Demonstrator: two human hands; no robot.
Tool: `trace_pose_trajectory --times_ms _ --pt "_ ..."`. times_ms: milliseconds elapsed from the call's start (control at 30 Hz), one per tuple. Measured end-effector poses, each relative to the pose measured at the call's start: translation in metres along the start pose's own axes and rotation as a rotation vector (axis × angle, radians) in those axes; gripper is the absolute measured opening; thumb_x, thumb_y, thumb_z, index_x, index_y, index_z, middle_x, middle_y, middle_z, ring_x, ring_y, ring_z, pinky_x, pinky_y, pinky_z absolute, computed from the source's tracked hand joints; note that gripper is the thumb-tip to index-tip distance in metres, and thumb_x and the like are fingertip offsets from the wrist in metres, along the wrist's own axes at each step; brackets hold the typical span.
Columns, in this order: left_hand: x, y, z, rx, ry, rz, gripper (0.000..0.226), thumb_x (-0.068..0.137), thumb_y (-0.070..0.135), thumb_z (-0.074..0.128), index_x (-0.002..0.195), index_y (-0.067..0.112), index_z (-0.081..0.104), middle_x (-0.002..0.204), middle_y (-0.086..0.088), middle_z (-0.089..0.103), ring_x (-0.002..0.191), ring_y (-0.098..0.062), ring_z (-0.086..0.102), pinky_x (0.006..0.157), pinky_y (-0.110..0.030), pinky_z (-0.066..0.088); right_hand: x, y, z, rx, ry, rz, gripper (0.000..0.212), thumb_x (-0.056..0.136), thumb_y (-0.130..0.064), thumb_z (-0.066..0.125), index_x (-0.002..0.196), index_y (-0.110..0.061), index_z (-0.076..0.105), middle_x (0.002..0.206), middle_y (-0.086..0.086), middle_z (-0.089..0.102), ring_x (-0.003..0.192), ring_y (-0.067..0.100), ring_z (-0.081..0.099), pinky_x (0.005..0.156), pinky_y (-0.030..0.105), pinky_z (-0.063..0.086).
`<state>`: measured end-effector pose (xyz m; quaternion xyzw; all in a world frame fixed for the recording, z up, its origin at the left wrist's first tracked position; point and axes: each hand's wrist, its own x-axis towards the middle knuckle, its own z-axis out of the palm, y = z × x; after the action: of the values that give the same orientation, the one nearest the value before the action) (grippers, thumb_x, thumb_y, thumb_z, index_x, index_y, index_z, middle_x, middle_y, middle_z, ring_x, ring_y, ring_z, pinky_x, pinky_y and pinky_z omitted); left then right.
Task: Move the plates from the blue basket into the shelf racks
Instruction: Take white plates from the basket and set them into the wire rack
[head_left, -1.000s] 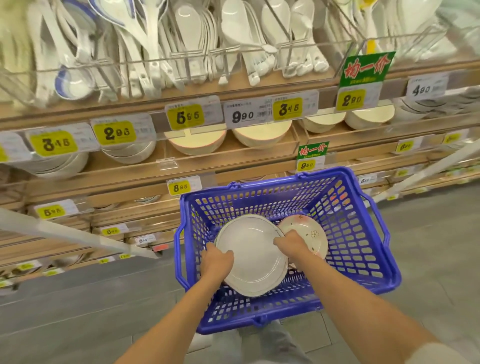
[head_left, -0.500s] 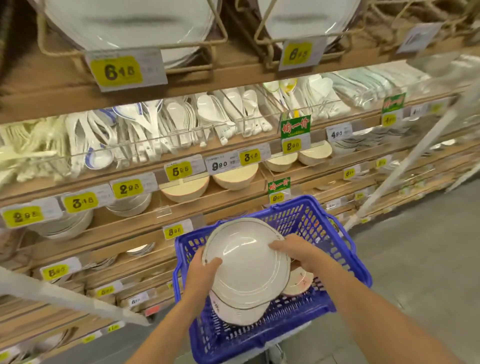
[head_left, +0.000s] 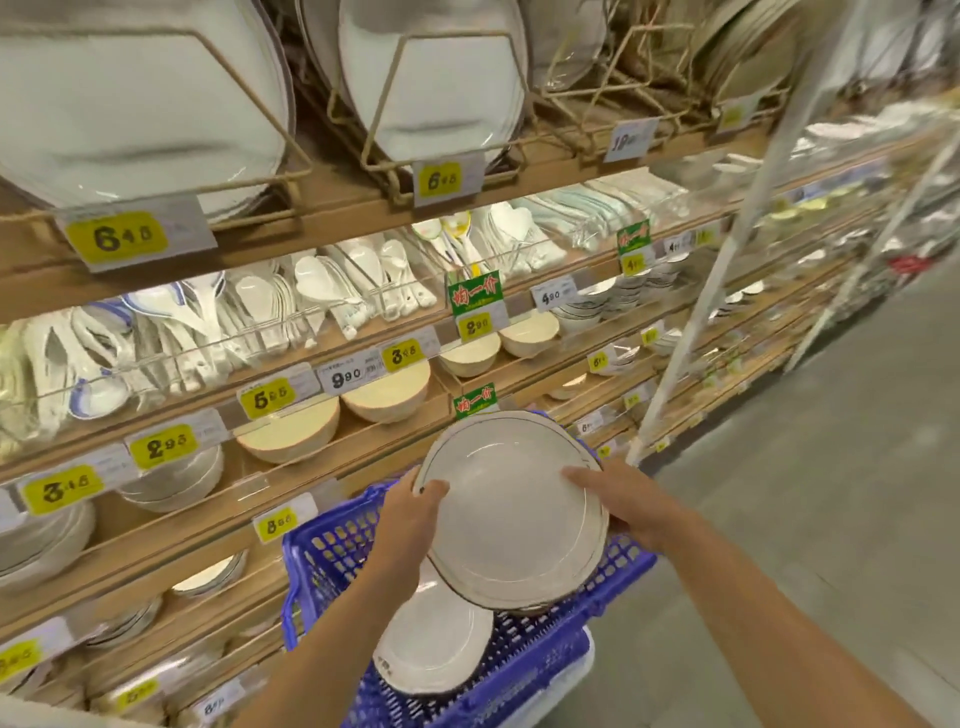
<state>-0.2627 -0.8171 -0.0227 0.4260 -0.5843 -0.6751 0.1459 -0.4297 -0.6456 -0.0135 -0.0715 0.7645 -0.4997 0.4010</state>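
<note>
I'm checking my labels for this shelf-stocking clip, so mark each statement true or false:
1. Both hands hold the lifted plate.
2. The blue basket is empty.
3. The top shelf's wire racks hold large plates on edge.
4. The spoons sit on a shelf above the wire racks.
1. True: the left hand and the right hand grip opposite rims of the lifted plate.
2. False: a white plate lies in the blue basket.
3. True: the wire racks hold large plates on edge.
4. False: the spoons are on the shelf below the racks.
</note>
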Motion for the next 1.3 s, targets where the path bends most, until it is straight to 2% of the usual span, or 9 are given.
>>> trace_pose_trajectory --times_ms 167,300,433,533,700,933,1033,1200,1300 --pt "-0.015 0.022 0.061 0.044 -0.030 0.087 0.012 0.093 0.018 0.053 0.095 0.023 0.063 0.095 -0.005 0.069 0.087 -0.022 0.065 0.069 -0.032 0.052 -0.025 0.003 -0.063 0.016 0.033 -0.068 0.022 0.093 -0.029 0.060 0.104 -0.010 0.064 0.088 0.011 0.075 0.075 0.023 0.072 0.058 0.032 0.057" --pt "-0.033 0.033 0.127 0.022 -0.061 0.124 0.017 0.090 0.013 0.052 0.086 0.019 0.067 0.072 0.008 0.071 0.070 -0.012 0.066 0.063 -0.028 0.050 -0.046 0.008 -0.132 0.025 0.101 -0.081 0.031 0.091 -0.029 0.062 0.112 -0.007 0.057 0.105 0.019 0.070 0.090 0.034 0.069 0.064 0.036 0.055" --pt "-0.053 0.039 0.192 0.052 -0.128 0.104 0.013 0.089 0.022 0.054 0.094 0.021 0.066 0.089 -0.011 0.069 0.082 -0.025 0.065 0.070 -0.035 0.049 -0.066 0.017 -0.202 0.012 0.105 -0.138 0.023 0.094 -0.026 0.059 0.106 -0.008 0.066 0.090 0.011 0.075 0.077 0.025 0.072 0.059 0.035 0.059" --pt "-0.063 0.046 0.239 0.067 -0.183 0.112 0.013 0.090 0.024 0.054 0.099 0.022 0.064 0.090 -0.010 0.068 0.082 -0.026 0.066 0.068 -0.035 0.049 -0.075 0.023 -0.249 0.020 0.141 -0.161 0.018 0.094 -0.026 0.058 0.101 -0.013 0.068 0.084 0.006 0.076 0.075 0.023 0.072 0.058 0.034 0.058" --pt "-0.073 0.057 0.301 0.080 -0.211 0.140 0.013 0.091 0.019 0.053 0.094 0.019 0.066 0.094 -0.014 0.071 0.092 -0.032 0.067 0.086 -0.045 0.052 -0.080 0.028 -0.310 0.070 0.179 -0.195 0.017 0.094 -0.024 0.057 0.097 -0.013 0.070 0.075 0.002 0.075 0.063 0.016 0.072 0.048 0.025 0.052" --pt "-0.056 0.086 0.349 0.064 -0.181 0.140 0.009 0.087 0.023 0.058 0.085 0.019 0.065 0.066 -0.001 0.072 0.073 -0.024 0.067 0.062 -0.033 0.051 -0.060 0.014 -0.354 0.119 0.240 -0.237 0.019 0.094 -0.028 0.056 0.100 -0.015 0.069 0.082 0.003 0.076 0.069 0.019 0.073 0.050 0.025 0.052" --pt "-0.038 0.101 0.356 0.037 -0.177 0.147 0.010 0.089 0.026 0.057 0.091 0.021 0.065 0.073 -0.001 0.073 0.073 -0.022 0.068 0.056 -0.029 0.049 -0.040 -0.002 -0.364 0.154 0.252 -0.261 0.022 0.093 -0.030 0.057 0.105 -0.014 0.067 0.091 0.005 0.075 0.080 0.023 0.073 0.057 0.030 0.055" --pt "0.001 0.126 0.360 -0.034 -0.144 0.228 0.019 0.092 0.025 0.054 0.102 0.017 0.067 0.086 -0.006 0.074 0.077 -0.023 0.069 0.061 -0.032 0.051 0.003 -0.044 -0.370 0.151 0.238 -0.325 0.021 0.093 -0.030 0.058 0.103 -0.013 0.065 0.089 0.004 0.074 0.079 0.021 0.071 0.060 0.028 0.053" --pt "0.026 0.146 0.366 -0.096 -0.114 0.311 0.020 0.093 0.022 0.051 0.097 0.024 0.071 0.088 -0.005 0.075 0.085 -0.029 0.070 0.079 -0.048 0.054 0.032 -0.076 -0.374 0.120 0.230 -0.376 0.028 0.094 -0.031 0.056 0.107 -0.008 0.066 0.093 0.007 0.074 0.083 0.023 0.071 0.065 0.030 0.055"
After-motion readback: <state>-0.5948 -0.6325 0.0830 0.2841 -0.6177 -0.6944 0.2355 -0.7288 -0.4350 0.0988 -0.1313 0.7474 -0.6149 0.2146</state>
